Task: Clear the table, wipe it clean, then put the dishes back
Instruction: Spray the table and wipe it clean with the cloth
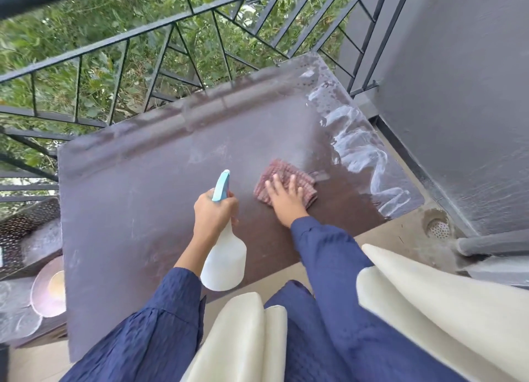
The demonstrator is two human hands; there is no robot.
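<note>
A dark brown table (137,210) fills the middle of the view, dusty on the left and wet with white streaks (360,150) on the right. My right hand (286,201) lies flat, fingers spread, on a folded red checked cloth (282,178) near the table's middle. My left hand (213,212) grips the neck of a white spray bottle (224,263) with a light blue trigger head (221,185), held just above the table beside the cloth.
A pink plate (43,293) and a glass dish (14,318) sit on a low surface to the left, beside a perforated metal chair (25,224). A black railing (171,38) runs behind the table. A grey wall (458,95) and a floor drain (438,228) stand right.
</note>
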